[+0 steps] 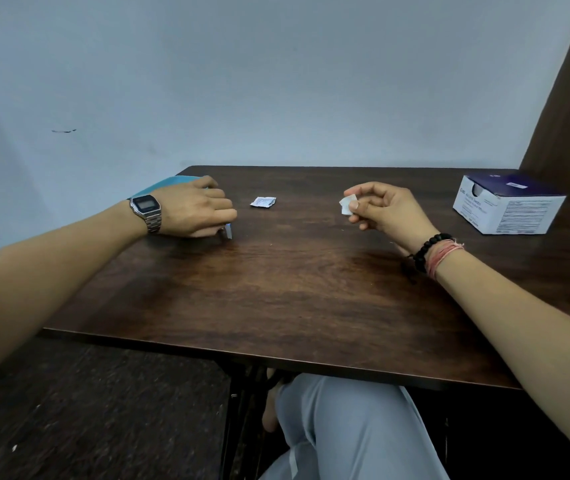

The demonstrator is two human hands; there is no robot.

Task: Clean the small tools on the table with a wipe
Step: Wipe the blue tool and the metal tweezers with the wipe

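With the right hand (379,209) pinching the wipe (347,204) above the table (294,289) and the left hand (195,211) curled round a small tool (227,233) (mostly hidden) at the table's left, bring both together and rub along it firmly.

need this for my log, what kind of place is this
Probably a plain room at home or a small workspace, not a clinic: a dark wooden table against a bare pale wall, with only a box of swabs and a torn sachet on it.
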